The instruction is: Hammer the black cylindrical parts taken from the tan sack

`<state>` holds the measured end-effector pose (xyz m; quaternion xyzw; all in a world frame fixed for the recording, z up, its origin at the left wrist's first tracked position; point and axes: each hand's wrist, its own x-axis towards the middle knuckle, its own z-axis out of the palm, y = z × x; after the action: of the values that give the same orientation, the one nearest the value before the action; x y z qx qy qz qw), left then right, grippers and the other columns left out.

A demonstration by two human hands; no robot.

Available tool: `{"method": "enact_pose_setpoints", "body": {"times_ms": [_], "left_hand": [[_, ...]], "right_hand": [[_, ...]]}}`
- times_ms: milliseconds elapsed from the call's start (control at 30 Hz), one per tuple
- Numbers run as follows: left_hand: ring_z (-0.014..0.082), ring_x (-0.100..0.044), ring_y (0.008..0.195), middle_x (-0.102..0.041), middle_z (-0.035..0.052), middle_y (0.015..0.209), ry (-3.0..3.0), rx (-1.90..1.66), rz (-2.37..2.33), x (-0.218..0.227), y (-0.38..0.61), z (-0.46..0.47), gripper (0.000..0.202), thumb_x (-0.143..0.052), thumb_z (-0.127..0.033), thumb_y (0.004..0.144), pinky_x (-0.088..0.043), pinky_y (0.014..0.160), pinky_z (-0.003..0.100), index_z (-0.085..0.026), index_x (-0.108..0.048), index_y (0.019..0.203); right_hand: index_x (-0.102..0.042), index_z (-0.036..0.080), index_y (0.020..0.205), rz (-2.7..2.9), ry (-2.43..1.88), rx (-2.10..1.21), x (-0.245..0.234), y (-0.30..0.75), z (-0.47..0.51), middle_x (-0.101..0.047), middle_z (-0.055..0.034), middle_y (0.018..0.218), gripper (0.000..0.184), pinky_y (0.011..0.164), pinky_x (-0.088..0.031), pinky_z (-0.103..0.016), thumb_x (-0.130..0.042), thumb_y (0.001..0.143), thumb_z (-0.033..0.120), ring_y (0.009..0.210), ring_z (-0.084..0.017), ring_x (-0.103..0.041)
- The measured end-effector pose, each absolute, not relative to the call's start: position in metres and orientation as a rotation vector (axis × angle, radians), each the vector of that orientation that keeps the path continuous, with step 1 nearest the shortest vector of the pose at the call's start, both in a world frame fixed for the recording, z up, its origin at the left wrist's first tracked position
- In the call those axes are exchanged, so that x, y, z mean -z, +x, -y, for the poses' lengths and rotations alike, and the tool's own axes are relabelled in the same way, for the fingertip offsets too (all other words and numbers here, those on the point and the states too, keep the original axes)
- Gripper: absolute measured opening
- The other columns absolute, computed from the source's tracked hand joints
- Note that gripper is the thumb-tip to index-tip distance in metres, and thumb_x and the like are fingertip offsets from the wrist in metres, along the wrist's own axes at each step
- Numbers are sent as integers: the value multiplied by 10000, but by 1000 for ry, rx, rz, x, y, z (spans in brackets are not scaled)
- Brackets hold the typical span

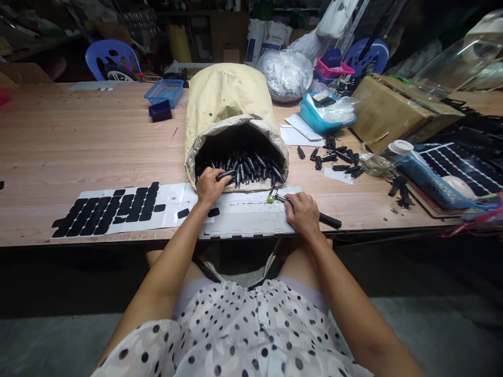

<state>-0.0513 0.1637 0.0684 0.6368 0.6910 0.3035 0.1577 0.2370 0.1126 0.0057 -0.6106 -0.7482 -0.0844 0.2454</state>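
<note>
At the mouth of a yellowish sack (231, 94) lying on its side, my left hand (209, 186) grips a slim black piece (225, 175). Many similar black pieces (251, 166) are heaped inside the sack. My right hand (304, 212) is closed around the shaft of a small hammer (330, 220); its metal head with a yellow-green tip (271, 198) points left over a pale board (247, 219) at the table edge. Left of my left arm, a white sheet (168, 196) carries rows of black rounded stickers (94, 215), with a few loose ones nearer my wrist.
Loose black pieces (346, 157) lie on the table (113, 136) to the right. Behind them stand a turquoise basket (322, 120) and a cardboard box (389, 112). A blue basket (165, 90) sits back left, and another blue basket (432, 178) holds sticker sheets at far right.
</note>
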Motion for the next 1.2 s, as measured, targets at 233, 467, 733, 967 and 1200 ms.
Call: {"method": "enact_pose_setpoints", "body": {"times_ms": [233,467,733,967,1200], "left_hand": [[211,-603,926,-640,29,926,2068,-664,-1589,-45,-11,-100,211,-721,-342,830,-492,862,348,-272,-784,1020],[236,-589,1011,-652,24,981,2061,-622,-1607,-35,-7,-103,264,-756,-304,794,-459,939,387,-268,-757,1056],[233,-573,1016,-655,24,960,2057,-621,-1581,-30,-9,-104,215,-713,-329,841,-434,938,386,-278,-765,1043],[222,-564,998,-638,25,942,2100,-614,-1579,-31,-7,-102,249,-690,-341,880,-431,914,372,-304,-760,1116],[197,-555,964,-579,20,937,2128,-646,-1618,-27,-4,-102,258,-683,-372,887,-442,898,355,-320,-764,1126]], "right_hand": [[-694,226,1033,2028,-1680,205,-3,238,-112,-605,-97,937,245,771,-368,-363,-476,926,260,887,-251,-484],[-698,225,1025,2078,-1688,205,-4,241,-115,-618,-87,929,246,763,-367,-344,-472,941,274,875,-237,-494],[-682,245,1047,1866,-1551,8,-24,231,-88,-662,-71,939,269,792,-473,-332,-429,984,310,890,-219,-601],[-681,255,1157,1814,-1366,-226,-33,202,-53,-706,-64,982,313,840,-530,-334,-416,1006,328,932,-200,-660],[-688,284,1206,1856,-1411,-139,-39,194,-48,-679,-44,921,339,775,-532,-276,-408,1017,308,882,-169,-658]]}}
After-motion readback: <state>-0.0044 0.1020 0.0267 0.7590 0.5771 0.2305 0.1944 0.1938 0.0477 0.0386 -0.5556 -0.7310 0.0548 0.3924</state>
